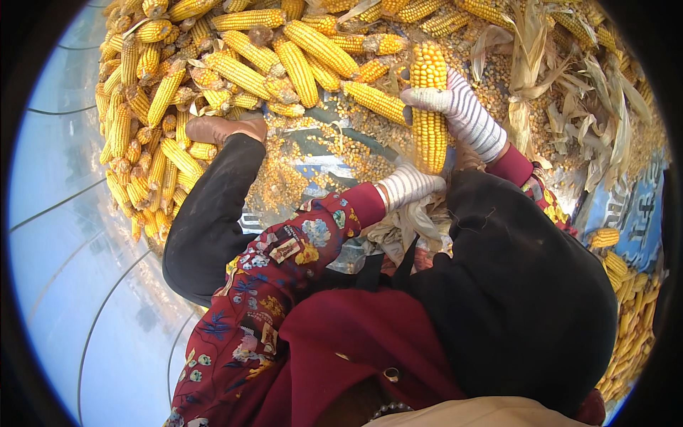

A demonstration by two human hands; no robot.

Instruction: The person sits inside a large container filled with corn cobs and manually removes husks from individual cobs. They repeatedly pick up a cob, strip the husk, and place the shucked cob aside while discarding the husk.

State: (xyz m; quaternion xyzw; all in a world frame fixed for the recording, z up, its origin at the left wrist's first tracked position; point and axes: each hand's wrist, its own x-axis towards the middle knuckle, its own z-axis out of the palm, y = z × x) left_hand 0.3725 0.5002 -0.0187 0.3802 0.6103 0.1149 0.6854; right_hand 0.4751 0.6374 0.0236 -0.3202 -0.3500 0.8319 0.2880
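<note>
My right hand [469,109], in a striped knitted glove, grips a husked ear of yellow corn [430,136] around its middle. The ear stands nearly upright in the picture, with the thumb across its front. Just below its lower end is my left hand [410,186], in a matching glove. Its fingers are bent and partly hidden, so whether it grips anything is unclear. Dry corn husks [419,219] hang beneath the left hand. Another bare ear [376,101] lies just left of the held one.
A large heap of husked ears [240,69] spreads ahead and to the left. Loose kernels [283,176] litter the printed sheet. Dry husks [525,69] lie at the right, and more ears [632,320] lie at the lower right. My foot [227,129] rests against the heap.
</note>
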